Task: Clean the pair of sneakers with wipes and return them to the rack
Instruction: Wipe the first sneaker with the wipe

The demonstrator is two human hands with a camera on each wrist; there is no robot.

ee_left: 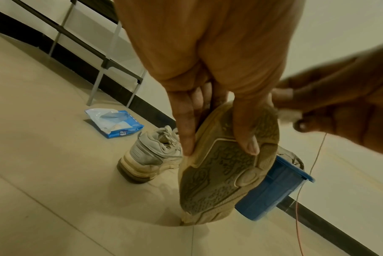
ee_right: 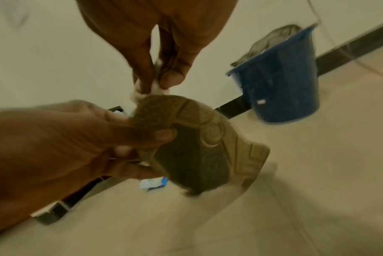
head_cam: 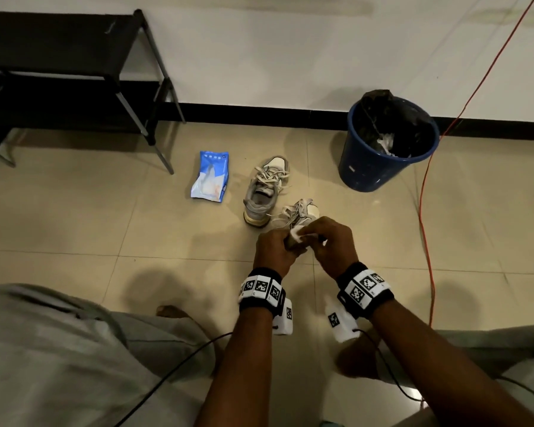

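Note:
My left hand [head_cam: 273, 246] grips a grey sneaker [ee_left: 227, 173] by its heel, sole turned towards me, toe pointing down and away. In the head view only its laces and toe [head_cam: 299, 212] show past my hands. My right hand [head_cam: 330, 241] pinches a small white wipe [head_cam: 296, 233] against the heel edge of that sole [ee_right: 199, 143]; the wipe [ee_right: 142, 92] sits between thumb and fingers. The other sneaker [head_cam: 265, 189] stands on the floor tiles, laces loose. A blue pack of wipes [head_cam: 211, 176] lies to its left.
A black shoe rack [head_cam: 74, 69] stands against the wall at the upper left. A blue bin [head_cam: 386, 146] lined with a dark bag sits on the right, and an orange cable [head_cam: 426, 217] runs down beside it. My knees frame the bottom.

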